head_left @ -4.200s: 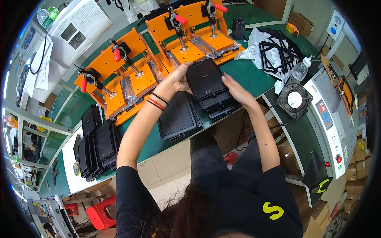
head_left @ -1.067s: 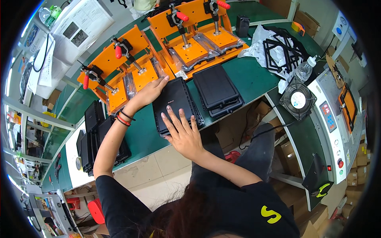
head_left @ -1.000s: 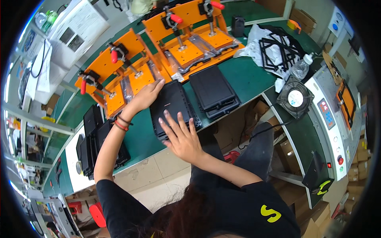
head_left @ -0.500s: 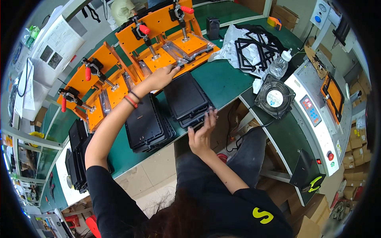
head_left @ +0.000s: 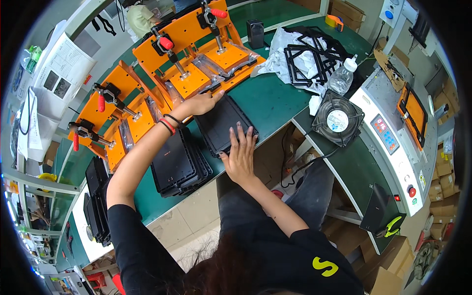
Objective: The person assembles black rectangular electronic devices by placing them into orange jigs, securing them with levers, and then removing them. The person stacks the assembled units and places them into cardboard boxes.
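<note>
A flat black rectangular plastic panel [head_left: 227, 119] lies on the green bench in front of me. My left hand [head_left: 200, 104] rests along its far-left edge, fingers stretched out and palm down. My right hand [head_left: 240, 153] lies over the panel's near-right part with its fingers spread, the fingertips touching the surface. Neither hand is closed around anything. Just left of the panel, under my left forearm, sits a stack of similar black plastic panels [head_left: 175, 164]; my arm hides part of it.
Orange clamp fixtures [head_left: 183, 81] with red-handled toggle clamps stand behind my hands. To the right are black frames [head_left: 307, 64] on white wrapping, a clear bottle [head_left: 342, 76], a fan [head_left: 338, 120] and a white machine with a control panel [head_left: 384, 133]. More black panels [head_left: 98, 199] stand far left.
My right hand has moved from the panel's near edge up onto its top, its fingers flattening out. My left hand stays near the far edge. The whole view has shifted slightly.
</note>
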Tool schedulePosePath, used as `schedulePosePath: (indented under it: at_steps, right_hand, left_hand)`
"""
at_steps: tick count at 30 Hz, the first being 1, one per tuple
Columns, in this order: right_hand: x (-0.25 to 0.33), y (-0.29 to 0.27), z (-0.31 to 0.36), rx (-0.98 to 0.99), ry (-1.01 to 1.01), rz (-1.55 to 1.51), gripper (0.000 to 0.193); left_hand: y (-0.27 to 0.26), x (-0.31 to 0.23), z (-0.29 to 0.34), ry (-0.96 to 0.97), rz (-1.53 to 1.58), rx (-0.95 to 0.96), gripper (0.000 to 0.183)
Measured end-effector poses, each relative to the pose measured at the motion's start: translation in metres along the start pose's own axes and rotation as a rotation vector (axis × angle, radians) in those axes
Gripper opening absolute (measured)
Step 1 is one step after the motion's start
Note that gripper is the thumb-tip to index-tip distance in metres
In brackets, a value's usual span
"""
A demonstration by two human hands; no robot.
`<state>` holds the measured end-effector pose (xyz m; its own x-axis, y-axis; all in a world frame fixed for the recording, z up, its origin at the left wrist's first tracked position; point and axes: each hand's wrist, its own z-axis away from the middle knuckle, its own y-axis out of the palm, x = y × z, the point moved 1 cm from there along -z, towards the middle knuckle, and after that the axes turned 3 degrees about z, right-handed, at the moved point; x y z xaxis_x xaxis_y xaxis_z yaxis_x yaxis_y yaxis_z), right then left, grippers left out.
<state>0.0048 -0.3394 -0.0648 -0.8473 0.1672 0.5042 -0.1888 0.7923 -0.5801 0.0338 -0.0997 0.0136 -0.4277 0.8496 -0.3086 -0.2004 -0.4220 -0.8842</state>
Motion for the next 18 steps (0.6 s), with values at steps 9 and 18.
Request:
schedulePosePath:
  at_steps: [9, 18]
  right_hand:
    - [0.001, -0.001, 0.004, 0.028, -0.035, -0.014, 0.073]
    - [-0.024, -0.056, 0.018, -0.121, 0.05, -0.185, 0.067]
  left_hand:
    - [0.015, 0.007, 0.003, -0.046, -0.053, -0.042, 0.07]
    - [-0.04, -0.1, 0.067, -0.034, -0.147, -0.235, 0.062]
